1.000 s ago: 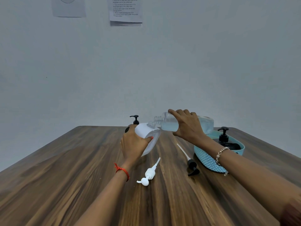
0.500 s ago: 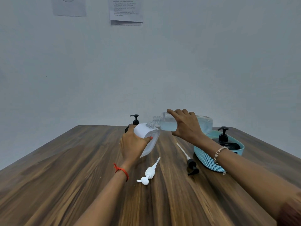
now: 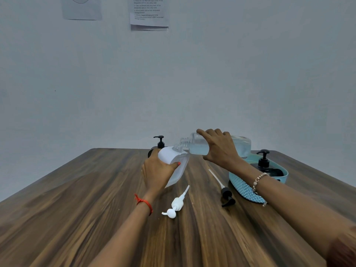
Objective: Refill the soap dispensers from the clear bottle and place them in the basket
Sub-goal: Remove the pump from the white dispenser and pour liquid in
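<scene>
My left hand (image 3: 156,171) grips a white soap dispenser (image 3: 174,160) that stands on the wooden table (image 3: 77,209), tilted a little to the right, with its pump off. My right hand (image 3: 219,149) holds the clear bottle (image 3: 198,146) almost level, its open neck resting over the dispenser's mouth; pale liquid lies inside. The white pump (image 3: 176,204) lies on the table in front of the dispenser. A black pump (image 3: 225,193) with a long tube lies to its right. The teal basket (image 3: 244,186) at the right holds a black dispenser (image 3: 264,161).
Another black pump dispenser (image 3: 159,142) stands behind the white one, mostly hidden by it. Two paper sheets (image 3: 149,12) hang on the grey wall beyond the table's far edge.
Both hands, the bottle and the dispenser hold nearly the same pose through all three frames. The view shifts only slightly.
</scene>
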Motion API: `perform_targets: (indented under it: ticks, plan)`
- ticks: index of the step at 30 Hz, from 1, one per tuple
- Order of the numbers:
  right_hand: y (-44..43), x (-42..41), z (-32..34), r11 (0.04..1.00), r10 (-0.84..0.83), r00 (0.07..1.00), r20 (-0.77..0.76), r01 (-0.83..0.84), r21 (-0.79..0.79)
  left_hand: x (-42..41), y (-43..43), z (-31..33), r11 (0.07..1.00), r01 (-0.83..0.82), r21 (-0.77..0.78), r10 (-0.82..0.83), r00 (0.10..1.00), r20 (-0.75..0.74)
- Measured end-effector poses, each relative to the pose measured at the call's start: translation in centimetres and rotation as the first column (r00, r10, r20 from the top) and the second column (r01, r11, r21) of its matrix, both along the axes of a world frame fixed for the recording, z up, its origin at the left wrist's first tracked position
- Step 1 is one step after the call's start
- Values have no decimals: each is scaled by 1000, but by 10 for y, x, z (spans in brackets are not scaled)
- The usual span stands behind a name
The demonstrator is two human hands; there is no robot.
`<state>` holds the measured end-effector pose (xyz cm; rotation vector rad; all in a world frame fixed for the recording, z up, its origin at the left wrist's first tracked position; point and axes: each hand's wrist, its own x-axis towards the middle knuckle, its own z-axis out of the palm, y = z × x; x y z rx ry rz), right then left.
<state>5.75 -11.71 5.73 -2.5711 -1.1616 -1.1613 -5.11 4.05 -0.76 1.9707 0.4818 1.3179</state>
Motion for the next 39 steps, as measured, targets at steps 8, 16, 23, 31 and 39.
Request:
perform_targets:
  ticks: [8,16,23,31,39]
  plan:
    - [-1,-1,-1,1000,-1,1000,-4,1,2,-2,-2,0,1000,8,-12,-8,1000,8]
    - [-4,-2,0,1000,-8,1000,-7,8,-6,-3,-5,0,1000,12,-11,-11,1000,19]
    - [-7,-3,0,1000,-9,1000,-3,9,-5,-4,-10,1,1000,24,-19,-23,1000,17]
    - [-9,-4,-1,1000,-17,1000,-4,17,-18,-7,-12,0,999,34,-19,-34,999,14]
    - [-8,-6,-1,1000,-7,1000,6,7,-18,-10,-14,1,998,44,-37,-43,999,16]
